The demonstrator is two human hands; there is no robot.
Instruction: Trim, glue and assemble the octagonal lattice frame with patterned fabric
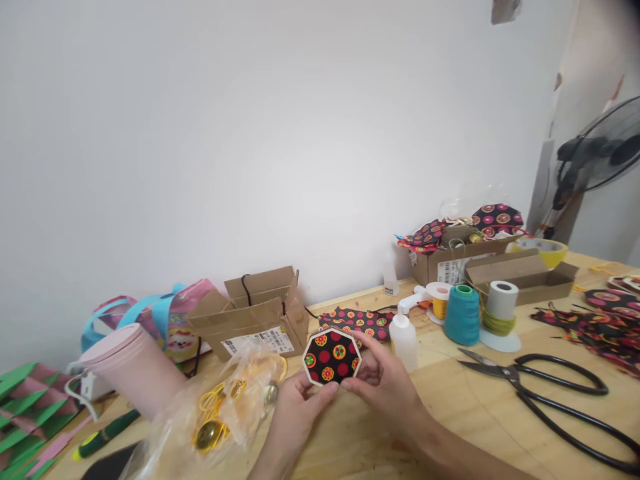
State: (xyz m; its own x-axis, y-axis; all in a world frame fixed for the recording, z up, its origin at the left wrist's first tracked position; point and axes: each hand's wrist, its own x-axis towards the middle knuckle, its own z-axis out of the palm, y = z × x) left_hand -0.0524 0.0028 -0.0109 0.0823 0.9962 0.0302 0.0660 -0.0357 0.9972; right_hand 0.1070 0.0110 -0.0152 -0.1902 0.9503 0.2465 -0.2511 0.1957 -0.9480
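Observation:
Between both hands an octagonal piece [332, 357] is held up above the table, its face covered in black cloth with red and yellow flower prints and edged in white. My left hand [306, 408] grips its lower left edge, thumb at the front. Around its right side is my right hand [384, 380], thumb on the lower edge and fingers partly hidden behind. Printed black cloth [365, 321] lies just beyond the piece. Close to my right hand stands a white plastic bottle [403, 341].
Large black-handled scissors [516, 375] lie at right, before a teal thread cone [461, 316]. A plastic bag [235, 413] with yellow cord, a pink cylinder [134, 368] and a cardboard box [255, 313] stand left. Another box [440, 264] holds printed pieces near the wall.

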